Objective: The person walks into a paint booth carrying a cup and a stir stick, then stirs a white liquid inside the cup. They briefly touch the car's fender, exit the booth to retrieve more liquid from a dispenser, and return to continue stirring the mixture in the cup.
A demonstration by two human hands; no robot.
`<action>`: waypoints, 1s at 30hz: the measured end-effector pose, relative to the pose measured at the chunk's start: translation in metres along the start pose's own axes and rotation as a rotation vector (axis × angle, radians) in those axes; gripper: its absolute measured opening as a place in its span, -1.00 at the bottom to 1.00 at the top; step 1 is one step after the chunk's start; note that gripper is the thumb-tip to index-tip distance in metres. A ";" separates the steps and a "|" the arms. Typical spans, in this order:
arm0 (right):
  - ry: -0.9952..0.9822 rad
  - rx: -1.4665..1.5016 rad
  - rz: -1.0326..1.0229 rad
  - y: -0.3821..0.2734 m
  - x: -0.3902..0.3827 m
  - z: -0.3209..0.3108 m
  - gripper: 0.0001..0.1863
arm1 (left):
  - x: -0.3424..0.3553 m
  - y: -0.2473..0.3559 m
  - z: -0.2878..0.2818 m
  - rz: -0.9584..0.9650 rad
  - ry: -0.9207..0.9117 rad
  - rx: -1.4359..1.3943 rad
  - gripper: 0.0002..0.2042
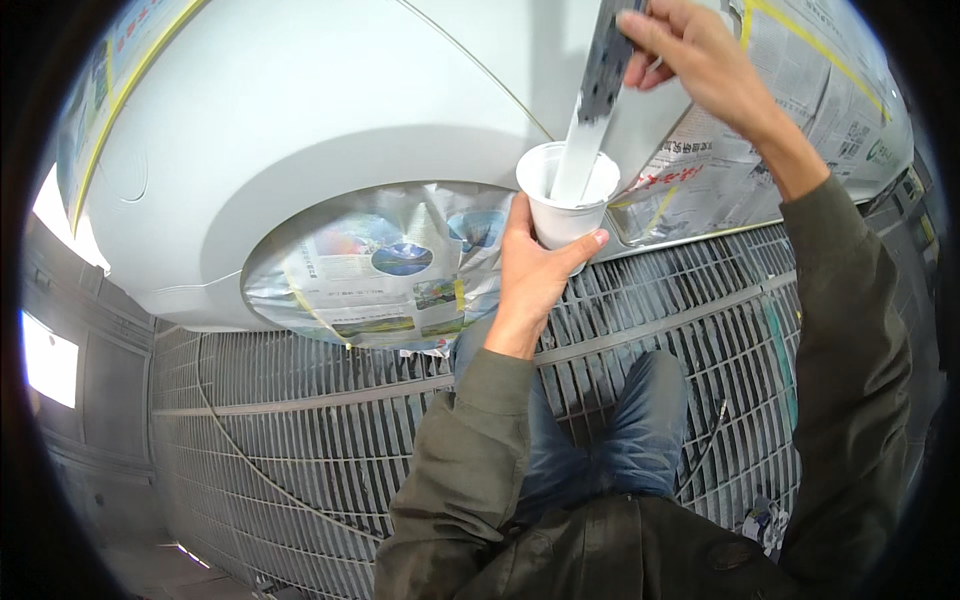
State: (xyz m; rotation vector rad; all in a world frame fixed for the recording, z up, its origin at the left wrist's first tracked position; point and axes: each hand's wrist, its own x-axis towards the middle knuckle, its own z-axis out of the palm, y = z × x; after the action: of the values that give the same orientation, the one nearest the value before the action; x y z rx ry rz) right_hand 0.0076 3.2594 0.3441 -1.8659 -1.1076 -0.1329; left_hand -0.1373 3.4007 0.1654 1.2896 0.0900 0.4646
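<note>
My left hand [540, 265] is closed round the lower part of a white plastic cup [570, 222], holding it up in front of the car body. Between the fingers of my right hand [690, 55] is the dark upper end of a long flat stirring stick [603, 75]. The stick's lower part is coated in white paint and dips into the cup at a slant. Some of the cup's inside is hidden behind the stick; how much paint it holds I cannot tell.
A pale grey car panel [330, 80] curves across the top. Newspaper masking [400, 255] fills the wheel arch, and more taped newspaper [720, 170] covers the right side. Underfoot is a metal floor grating [300, 420] with a thin hose [235, 435] across it.
</note>
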 end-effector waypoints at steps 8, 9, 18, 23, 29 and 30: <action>0.064 0.071 -0.057 0.001 -0.001 -0.002 -0.70 | 0.008 0.022 0.014 0.083 0.030 0.063 -0.20; 0.098 0.102 -0.056 -0.006 0.002 0.000 -0.72 | 0.009 0.024 0.013 0.081 0.034 0.072 -0.20; 0.093 0.078 0.039 0.000 0.010 0.012 -0.70 | 0.011 0.030 0.013 0.113 0.075 0.105 -0.17; 0.205 0.203 0.042 -0.012 0.038 -0.015 -0.70 | 0.008 0.028 0.011 0.107 0.059 0.067 -0.19; 0.132 0.145 0.011 -0.023 0.052 -0.026 -0.61 | 0.006 0.021 0.007 0.109 0.051 0.053 -0.24; 0.122 0.136 0.008 -0.023 0.052 -0.024 -0.60 | 0.006 0.018 0.007 0.113 0.054 0.050 -0.25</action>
State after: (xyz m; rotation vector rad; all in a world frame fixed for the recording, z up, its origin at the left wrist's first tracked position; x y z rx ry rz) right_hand 0.0293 3.2777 0.3995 -1.7177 -1.0013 -0.1603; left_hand -0.1347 3.4003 0.1858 1.3362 0.0752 0.5973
